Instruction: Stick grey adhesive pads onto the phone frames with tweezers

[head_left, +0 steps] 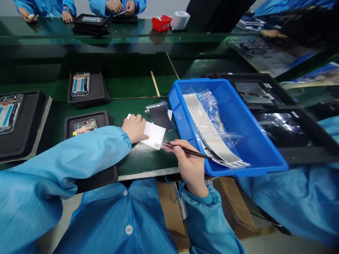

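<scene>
A white sheet [154, 134], perhaps a label sheet, is held at its left end by my left hand [134, 128], thumb on top and fingers curled. A small grey square shows at the sheet's near right corner. Black tweezers [194, 152] lie in the grip of my right hand [191, 165], their tips by that corner; whether they touch it I cannot tell. Just behind the sheet is a dark flat piece with clear film [160, 116]. Left of my hand, partly behind my sleeve, an opened phone part [86, 126] sits in a black tray [102, 120].
To the right stands a blue bin [254, 141] with long pale strips [203, 123] and clear plastic [212, 106]. More black trays [102, 84] hold opened phones [81, 84] at left. Dark trays [280, 102] lie beyond the bin. Co-workers' hands [114, 6] are across the bench.
</scene>
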Action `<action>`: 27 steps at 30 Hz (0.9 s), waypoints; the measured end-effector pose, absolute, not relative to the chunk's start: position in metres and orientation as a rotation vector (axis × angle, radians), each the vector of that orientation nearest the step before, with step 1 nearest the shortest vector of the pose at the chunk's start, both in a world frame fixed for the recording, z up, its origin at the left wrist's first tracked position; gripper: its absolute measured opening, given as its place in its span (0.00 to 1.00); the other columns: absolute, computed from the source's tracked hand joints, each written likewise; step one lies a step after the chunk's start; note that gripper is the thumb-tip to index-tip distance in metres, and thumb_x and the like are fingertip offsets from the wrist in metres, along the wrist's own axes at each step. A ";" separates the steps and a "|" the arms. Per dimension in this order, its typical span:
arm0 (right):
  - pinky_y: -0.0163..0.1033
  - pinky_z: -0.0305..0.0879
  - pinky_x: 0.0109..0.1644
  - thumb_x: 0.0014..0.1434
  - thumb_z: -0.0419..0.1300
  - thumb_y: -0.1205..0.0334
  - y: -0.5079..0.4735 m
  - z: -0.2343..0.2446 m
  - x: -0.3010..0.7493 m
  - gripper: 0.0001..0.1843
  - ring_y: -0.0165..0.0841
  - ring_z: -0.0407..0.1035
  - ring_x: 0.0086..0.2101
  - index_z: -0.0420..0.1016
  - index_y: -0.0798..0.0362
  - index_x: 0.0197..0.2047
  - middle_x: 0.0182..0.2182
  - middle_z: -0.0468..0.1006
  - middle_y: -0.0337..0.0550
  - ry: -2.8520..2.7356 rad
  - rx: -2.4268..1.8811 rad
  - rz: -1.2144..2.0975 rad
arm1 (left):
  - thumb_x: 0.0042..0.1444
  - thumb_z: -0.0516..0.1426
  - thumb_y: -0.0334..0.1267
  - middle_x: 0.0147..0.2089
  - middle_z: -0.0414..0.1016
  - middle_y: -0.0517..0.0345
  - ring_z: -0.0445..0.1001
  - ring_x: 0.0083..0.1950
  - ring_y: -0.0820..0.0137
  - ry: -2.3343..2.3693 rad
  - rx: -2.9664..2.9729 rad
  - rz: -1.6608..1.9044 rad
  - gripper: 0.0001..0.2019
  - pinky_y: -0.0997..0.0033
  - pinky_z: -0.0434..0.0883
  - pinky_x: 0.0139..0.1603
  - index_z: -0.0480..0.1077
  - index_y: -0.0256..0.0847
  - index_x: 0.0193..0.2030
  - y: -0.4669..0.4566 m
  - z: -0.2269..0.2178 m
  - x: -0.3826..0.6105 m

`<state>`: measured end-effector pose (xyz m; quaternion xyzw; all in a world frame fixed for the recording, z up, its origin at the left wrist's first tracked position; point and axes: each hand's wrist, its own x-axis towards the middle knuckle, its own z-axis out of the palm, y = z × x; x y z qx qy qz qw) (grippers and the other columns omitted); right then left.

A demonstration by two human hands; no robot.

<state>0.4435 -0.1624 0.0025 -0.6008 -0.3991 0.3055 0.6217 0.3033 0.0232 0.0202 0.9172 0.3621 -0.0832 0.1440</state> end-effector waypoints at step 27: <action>0.42 0.78 0.38 0.56 0.71 0.57 -0.137 -0.024 0.410 0.05 0.37 0.79 0.31 0.83 0.47 0.33 0.31 0.85 0.40 -1.433 -1.495 0.821 | 0.49 0.66 0.44 0.77 0.50 0.52 0.45 0.75 0.41 0.327 2.681 -0.473 0.41 0.39 0.52 0.71 0.59 0.49 0.70 0.033 0.015 0.273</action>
